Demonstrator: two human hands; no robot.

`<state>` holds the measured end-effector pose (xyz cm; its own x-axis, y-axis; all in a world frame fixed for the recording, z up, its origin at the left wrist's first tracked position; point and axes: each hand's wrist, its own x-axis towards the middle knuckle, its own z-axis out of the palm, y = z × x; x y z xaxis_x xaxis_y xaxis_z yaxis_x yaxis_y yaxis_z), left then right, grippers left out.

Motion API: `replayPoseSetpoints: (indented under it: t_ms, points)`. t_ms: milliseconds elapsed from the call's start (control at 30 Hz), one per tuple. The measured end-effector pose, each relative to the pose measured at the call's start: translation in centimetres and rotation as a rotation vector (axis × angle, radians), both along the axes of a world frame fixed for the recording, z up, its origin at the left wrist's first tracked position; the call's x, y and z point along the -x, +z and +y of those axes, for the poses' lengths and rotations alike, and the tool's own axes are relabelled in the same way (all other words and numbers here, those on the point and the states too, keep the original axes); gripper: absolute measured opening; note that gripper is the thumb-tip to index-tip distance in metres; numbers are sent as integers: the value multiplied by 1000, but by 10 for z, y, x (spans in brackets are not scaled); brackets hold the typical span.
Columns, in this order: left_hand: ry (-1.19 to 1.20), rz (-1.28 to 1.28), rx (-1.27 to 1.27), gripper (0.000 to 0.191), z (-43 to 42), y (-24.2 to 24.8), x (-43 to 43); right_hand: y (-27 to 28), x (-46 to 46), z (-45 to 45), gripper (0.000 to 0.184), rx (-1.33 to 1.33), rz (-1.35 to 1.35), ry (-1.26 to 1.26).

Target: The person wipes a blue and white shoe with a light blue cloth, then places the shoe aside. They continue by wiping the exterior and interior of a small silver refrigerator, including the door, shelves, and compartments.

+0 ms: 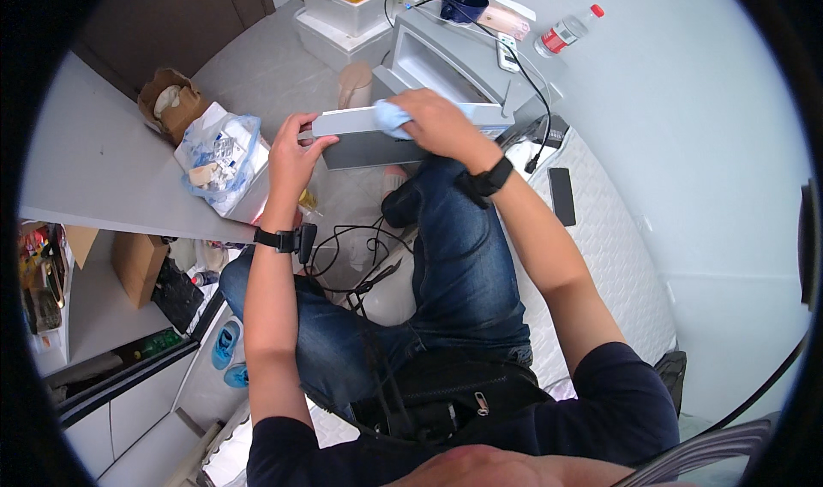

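A flat grey box-like object with a pale upper edge is held above the floor, in front of the knees. My left hand grips its left end, thumb on the near side and fingers at the top. In my right hand is a light blue cloth, pressed against the object's upper edge. That hand looks slightly blurred and covers part of the edge. Just behind the object stands a grey cabinet with a recessed compartment facing me.
A dark blue mug, a white remote and a plastic bottle stand or lie on the cabinet. A phone rests on the white mattress. Black cables loop between my legs. At left sits a plastic bag of rubbish.
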<state>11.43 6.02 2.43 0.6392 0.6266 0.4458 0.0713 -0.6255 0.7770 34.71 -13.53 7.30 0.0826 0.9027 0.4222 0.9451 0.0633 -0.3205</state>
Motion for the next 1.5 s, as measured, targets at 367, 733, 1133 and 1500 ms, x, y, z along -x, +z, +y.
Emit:
replayPoseSetpoints:
  t_ms: [367,733,1133,1500]
  points:
    - [20,40,16,52,0,-1,-2,-6,-47,-71,40,-69,74,-90]
    - [27,50,-22,54,-2,-3,-2,-15,13,-24,46,-113,46,62]
    - [24,59,38,53,-1,-5,-1,6,-26,-120,26,-124,-336,-542]
    - [-1,26,38,52,1,-5,-2,10,-22,-147,36,-108,-203,-409]
